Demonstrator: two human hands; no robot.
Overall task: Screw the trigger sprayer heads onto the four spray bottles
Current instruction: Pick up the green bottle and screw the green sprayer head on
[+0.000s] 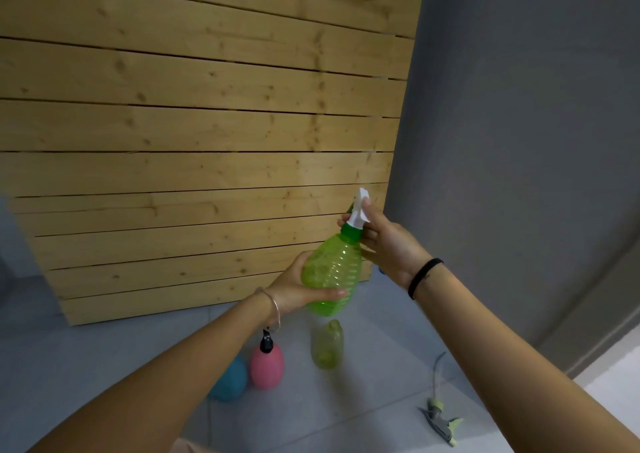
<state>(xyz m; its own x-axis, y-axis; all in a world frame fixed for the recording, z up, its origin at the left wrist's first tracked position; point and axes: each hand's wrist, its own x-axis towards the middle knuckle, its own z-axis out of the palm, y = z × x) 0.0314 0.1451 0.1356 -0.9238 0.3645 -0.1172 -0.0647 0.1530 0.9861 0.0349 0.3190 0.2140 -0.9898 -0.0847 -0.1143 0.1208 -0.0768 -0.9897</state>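
Note:
I hold a bright green spray bottle up in the air, tilted to the right. My left hand grips its lower body. My right hand is closed on the white trigger sprayer head, which sits on the bottle's green collar. On the floor below stand a pink bottle with a black sprayer head on it, a blue bottle partly hidden by my left forearm, and a pale yellow-green bottle with an open neck. A loose grey and yellow-green sprayer head with its tube lies on the floor at the right.
A slatted wooden panel leans upright just behind the bottles. A grey wall rises on the right. The floor is grey tile.

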